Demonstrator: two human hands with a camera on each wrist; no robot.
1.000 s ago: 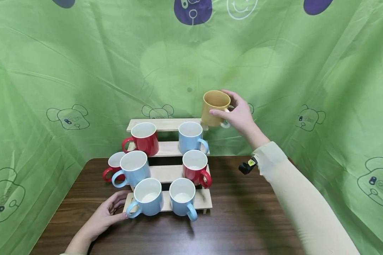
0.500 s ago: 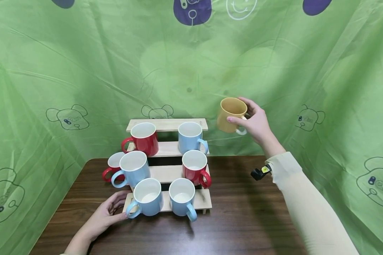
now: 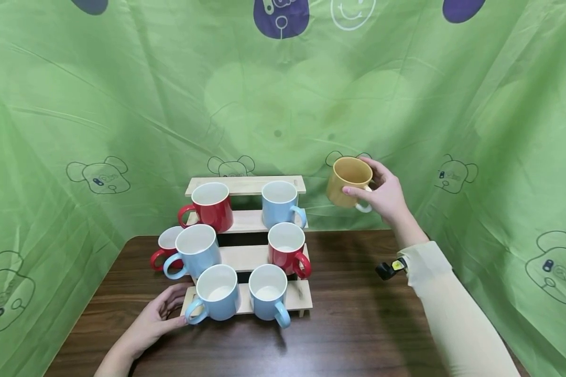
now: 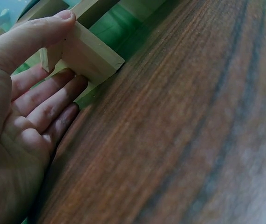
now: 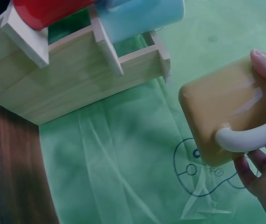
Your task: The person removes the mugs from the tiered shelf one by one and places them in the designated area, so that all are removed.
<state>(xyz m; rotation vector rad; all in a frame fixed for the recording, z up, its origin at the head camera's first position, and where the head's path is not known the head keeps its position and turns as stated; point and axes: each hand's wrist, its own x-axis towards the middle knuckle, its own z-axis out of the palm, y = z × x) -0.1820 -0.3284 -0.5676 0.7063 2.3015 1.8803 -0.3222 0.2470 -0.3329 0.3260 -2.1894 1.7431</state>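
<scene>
My right hand (image 3: 384, 196) grips a tan-yellow mug (image 5: 221, 107) with a white handle (image 5: 251, 135). In the head view the mug hangs in the air right of the stepped wooden rack (image 3: 245, 185), apart from it, mouth up and slightly tilted. My left hand (image 3: 153, 324) holds the left end of the rack's lowest shelf; in the left wrist view the thumb (image 4: 39, 35) lies on the wood and the fingers (image 4: 49, 100) are bent against the side panel. The light blue mug (image 3: 218, 292) at the shelf's left end has its handle close to this thumb.
Three more light blue mugs, among them one at the front right (image 3: 269, 293), stand on the rack with two red ones, such as the upper left mug (image 3: 214, 212). Another red mug (image 3: 167, 251) is behind its left side. Green cloth (image 3: 405, 120) surrounds the brown table (image 3: 349, 324).
My right hand has carried the yellow mug right and downward, away from the rack's top shelf. The left hand and the mugs on the rack have stayed put.
</scene>
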